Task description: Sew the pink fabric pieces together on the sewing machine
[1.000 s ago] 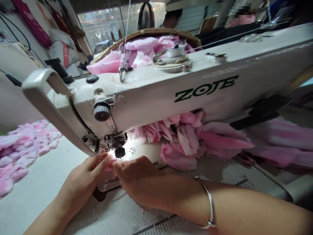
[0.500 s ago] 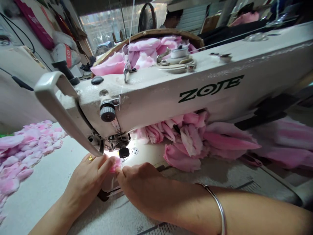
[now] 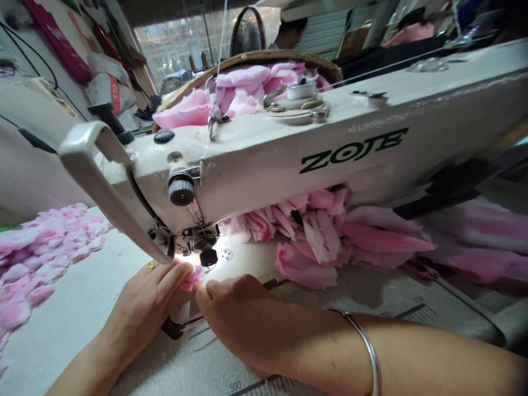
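Observation:
Under the lit needle area of a white sewing machine [image 3: 256, 165] lies a small pink fabric piece [image 3: 192, 279]. My left hand [image 3: 146, 291], with a ring on one finger, pinches its left side between thumb and fingers. My right hand [image 3: 231, 308] comes in from the right, its fingers closed at the near edge of the same piece. The needle and presser foot are mostly hidden behind a black knob [image 3: 208, 257]. Gathered pink fabric [image 3: 313, 236] lies beneath the machine arm, right of my hands.
Small pink and white petal-like pieces [image 3: 49, 253] are heaped on the table's left. Behind the machine stands a basket [image 3: 325, 58] of pink fabric. A fan [image 3: 247, 36] and a person [image 3: 289, 34] are farther back. A lever-like white guard [image 3: 111, 187] juts at the machine's left end.
Both hands have shifted very slightly left, and a little more of the pink piece shows between them. The rest looks nearly the same.

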A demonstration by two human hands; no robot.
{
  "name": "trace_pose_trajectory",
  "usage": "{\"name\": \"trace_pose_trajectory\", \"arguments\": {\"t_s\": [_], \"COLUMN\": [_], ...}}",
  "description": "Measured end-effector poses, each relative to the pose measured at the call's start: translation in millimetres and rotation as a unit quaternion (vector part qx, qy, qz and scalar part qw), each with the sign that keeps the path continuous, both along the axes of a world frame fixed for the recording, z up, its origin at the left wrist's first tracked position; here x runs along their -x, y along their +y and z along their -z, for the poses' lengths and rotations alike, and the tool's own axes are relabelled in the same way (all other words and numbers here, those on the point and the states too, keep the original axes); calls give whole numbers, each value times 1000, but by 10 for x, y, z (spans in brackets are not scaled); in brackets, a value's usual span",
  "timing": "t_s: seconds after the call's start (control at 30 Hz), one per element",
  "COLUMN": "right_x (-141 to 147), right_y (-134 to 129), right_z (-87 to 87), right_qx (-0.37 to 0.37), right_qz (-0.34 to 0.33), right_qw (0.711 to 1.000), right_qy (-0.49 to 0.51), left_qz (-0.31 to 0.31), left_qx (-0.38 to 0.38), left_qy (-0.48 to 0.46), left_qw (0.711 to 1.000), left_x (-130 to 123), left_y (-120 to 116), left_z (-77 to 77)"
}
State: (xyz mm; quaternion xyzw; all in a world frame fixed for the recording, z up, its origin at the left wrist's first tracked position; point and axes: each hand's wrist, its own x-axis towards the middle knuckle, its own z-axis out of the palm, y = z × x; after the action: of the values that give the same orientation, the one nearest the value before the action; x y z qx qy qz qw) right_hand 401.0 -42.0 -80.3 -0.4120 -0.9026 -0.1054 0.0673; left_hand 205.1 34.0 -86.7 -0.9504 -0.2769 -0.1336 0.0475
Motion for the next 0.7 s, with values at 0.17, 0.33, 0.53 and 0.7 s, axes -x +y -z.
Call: {"name": "trace_pose_trajectory", "arguments": {"t_s": [0.17, 0.33, 0.53, 0.7], "right_x": [37, 39, 37, 62], "right_y": [28, 18, 22, 22], "right_z": [36, -3, -88, 5], "right_qx": [45, 47, 60, 63], "right_qz": [-5, 7, 0, 15], "right_qw": [999, 999, 998, 998], "right_qy": [9, -15, -32, 8], "left_qz": [22, 19, 17, 50], "left_qx": [60, 45, -56, -51], "left_qy": [-40, -64, 1, 3], "left_qw": [997, 997, 998, 997], "left_x": [-86, -68, -68, -94], "left_y": [3, 37, 5, -18], "left_z": [-33, 44, 32, -16]}}
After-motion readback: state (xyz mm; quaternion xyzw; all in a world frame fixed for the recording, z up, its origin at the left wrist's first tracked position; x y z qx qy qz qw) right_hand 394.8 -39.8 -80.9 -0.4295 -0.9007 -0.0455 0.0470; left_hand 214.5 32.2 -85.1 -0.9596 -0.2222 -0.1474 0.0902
